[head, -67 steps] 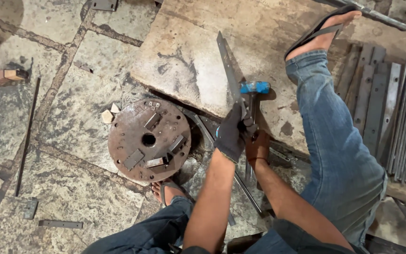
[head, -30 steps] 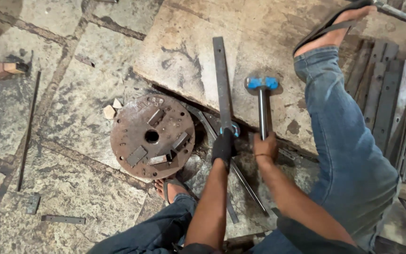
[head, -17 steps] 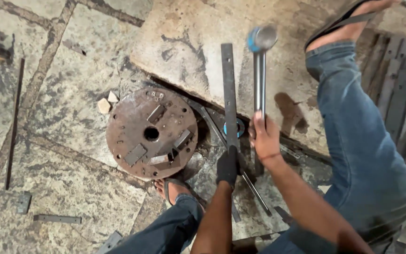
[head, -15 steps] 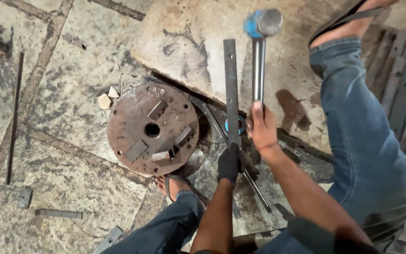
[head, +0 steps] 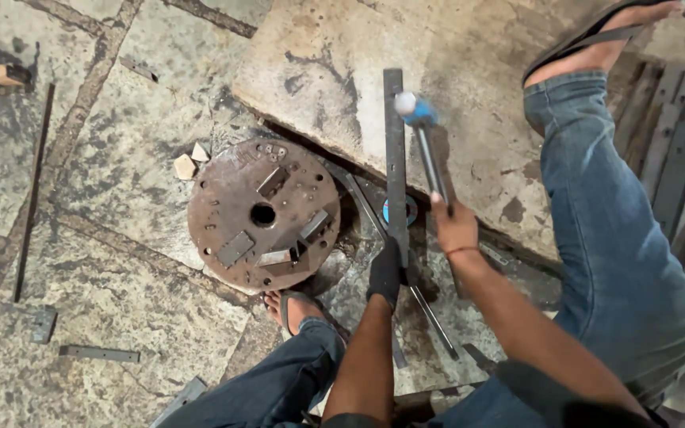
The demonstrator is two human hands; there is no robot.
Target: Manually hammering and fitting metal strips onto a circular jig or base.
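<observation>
A long flat grey steel bar [head: 394, 158] is gripped by the gloved left hand [head: 386, 273]; a blue-necked steel hammer [head: 420, 135] is clenched in the right hand [head: 453, 230] at its two o'clock. If the blow is mistimed, the gloved fingers could be struck.

I see no packages, signs or screens here. The only thing like a label is 1 small round blue sticker [head: 411, 211] with a reddish centre, half hidden behind the flat steel bar [head: 394, 150] that I hold in my gloved left grip [head: 387, 273]. It sits low at the stone slab's [head: 469, 55] near edge.
</observation>
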